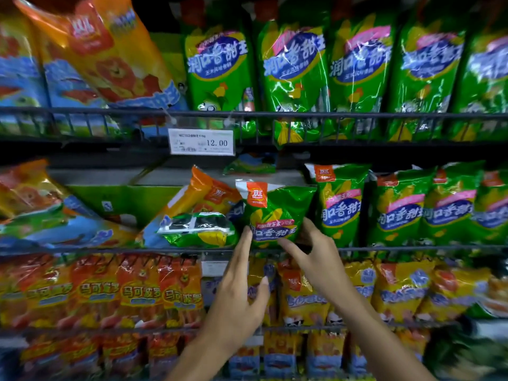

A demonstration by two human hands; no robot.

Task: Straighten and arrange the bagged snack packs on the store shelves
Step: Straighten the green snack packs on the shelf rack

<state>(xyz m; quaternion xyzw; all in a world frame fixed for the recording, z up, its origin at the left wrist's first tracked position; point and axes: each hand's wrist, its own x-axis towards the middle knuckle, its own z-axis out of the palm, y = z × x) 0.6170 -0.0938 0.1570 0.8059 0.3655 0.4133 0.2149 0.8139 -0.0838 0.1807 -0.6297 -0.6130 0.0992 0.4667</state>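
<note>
Reaching up to the middle shelf of a store rack, both hands spread at a green snack bag [275, 215] standing just behind the wire rail [110, 250]. Left hand [239, 292] open, fingers stretched upward, fingertips touching the bag's lower left edge. Right hand [316, 257] open too, thumb and fingers curved around the bag's lower right corner, seemingly touching rather than clamped, though blur leaves that unclear. Bag upright, leaning slightly left, crinkled and glossy, with an orange-red logo patch at top, yellow corn artwork and a blue band of white lettering. Just left of it, another green bag [198, 229] lying flat on its side against a tilted orange bag [198, 199]. To the right, a row of matching green bags [398, 207] standing upright. Above, a white price tag [201, 141] reading 12.00 clipped to the upper shelf's rail.
</note>
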